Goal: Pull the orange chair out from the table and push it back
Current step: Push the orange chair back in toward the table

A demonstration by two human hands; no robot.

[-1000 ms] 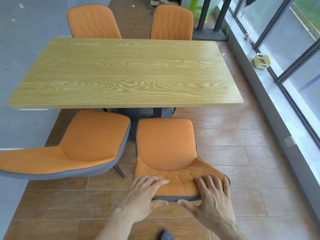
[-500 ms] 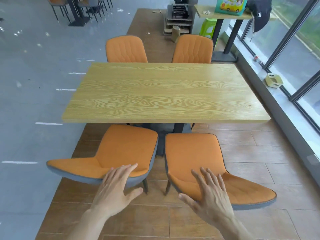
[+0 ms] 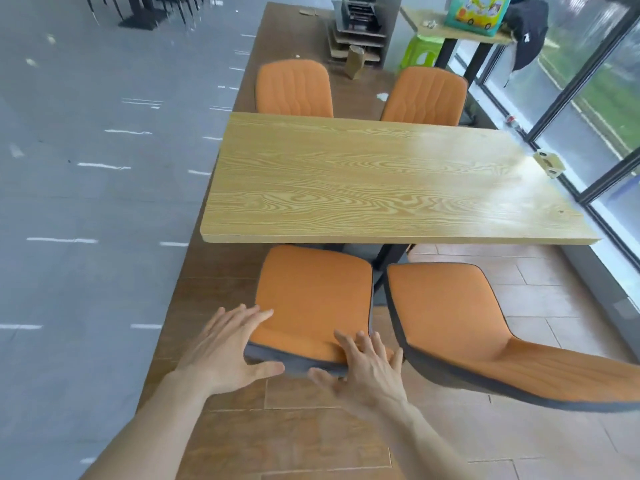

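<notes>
Wood-grain desk (image 3: 381, 181) fills the middle of the view, its near edge running above two orange seats; on its far side stand two more orange chairs (image 3: 294, 88), backs against the far edge; to the right, a second near-side chair (image 3: 467, 327) sits angled away, its backrest sweeping toward the window; the orange chair (image 3: 313, 296) nearer the left has its seat front just under the desk edge and its grey-trimmed backrest toward the person; both hands are spread flat, gripping nothing; the left hand (image 3: 225, 348) hovers at the backrest's left corner; the right hand (image 3: 367, 370) lies over its top edge, fingers (image 3: 349, 344) on the orange fabric.
</notes>
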